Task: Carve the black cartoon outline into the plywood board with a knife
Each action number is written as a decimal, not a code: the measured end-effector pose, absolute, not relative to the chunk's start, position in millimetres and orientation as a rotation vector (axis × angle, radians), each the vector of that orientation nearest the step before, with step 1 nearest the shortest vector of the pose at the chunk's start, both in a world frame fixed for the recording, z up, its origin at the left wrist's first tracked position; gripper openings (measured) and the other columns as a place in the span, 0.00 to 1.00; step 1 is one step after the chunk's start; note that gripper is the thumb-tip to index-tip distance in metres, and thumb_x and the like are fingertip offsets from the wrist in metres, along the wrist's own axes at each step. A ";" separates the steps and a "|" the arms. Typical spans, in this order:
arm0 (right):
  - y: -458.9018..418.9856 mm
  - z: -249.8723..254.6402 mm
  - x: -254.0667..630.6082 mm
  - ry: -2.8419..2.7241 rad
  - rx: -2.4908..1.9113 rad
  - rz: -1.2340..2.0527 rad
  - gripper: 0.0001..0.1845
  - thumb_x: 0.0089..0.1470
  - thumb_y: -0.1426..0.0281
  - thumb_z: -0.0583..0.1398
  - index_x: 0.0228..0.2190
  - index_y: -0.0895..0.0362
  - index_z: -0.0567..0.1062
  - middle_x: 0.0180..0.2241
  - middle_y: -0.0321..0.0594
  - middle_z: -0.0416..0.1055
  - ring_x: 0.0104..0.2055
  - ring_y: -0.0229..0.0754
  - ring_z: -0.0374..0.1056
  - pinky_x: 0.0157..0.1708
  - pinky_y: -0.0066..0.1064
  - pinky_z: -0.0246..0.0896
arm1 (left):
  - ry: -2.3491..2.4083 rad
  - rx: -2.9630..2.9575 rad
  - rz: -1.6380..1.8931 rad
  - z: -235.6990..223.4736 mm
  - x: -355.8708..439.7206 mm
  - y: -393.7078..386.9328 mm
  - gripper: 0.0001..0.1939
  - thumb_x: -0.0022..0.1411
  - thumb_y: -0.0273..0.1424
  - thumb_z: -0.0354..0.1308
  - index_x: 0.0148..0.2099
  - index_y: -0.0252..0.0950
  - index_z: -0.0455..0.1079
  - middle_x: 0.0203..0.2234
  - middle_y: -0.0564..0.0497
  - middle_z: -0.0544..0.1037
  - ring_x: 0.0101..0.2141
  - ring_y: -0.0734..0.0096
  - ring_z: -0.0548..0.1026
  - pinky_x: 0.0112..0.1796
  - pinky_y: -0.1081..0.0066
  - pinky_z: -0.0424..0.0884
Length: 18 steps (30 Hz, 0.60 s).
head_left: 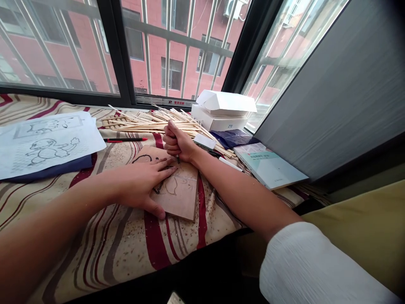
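A thin wooden board (182, 196) with dark outline drawing and carved grooves lies on a striped cloth. My left hand (142, 181) lies flat on the board, fingers stretched out, pressing it down. My right hand (175, 142) is a fist wrapped round a small carving tool (178, 159), whose tip touches the board near my left fingertips. Wood shavings are scattered on the cloth around the board.
Paper sheets with cartoon drawings (47, 141) lie at the left on dark carbon paper. A red-and-black pen (125, 139) lies behind the board. A pile of thin wood strips (158, 120), a white box (223, 110) and a book (268, 164) sit near the window.
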State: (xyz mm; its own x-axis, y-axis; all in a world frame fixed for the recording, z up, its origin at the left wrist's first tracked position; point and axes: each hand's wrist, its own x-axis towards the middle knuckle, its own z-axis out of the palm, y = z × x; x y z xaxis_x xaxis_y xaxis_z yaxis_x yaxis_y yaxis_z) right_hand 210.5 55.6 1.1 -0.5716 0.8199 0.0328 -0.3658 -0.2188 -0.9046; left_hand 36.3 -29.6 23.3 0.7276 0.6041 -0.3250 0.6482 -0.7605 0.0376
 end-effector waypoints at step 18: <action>40.2 12.9 202.2 -1.360 -0.709 1.415 0.25 0.75 0.61 0.53 0.25 0.52 0.54 0.15 0.23 0.47 0.16 0.29 0.37 0.14 0.21 0.37 | 1.007 2.847 -0.441 18.4 31.6 -33.9 0.67 0.56 0.65 0.62 0.80 0.30 0.39 0.76 0.30 0.40 0.75 0.35 0.45 0.70 0.44 0.53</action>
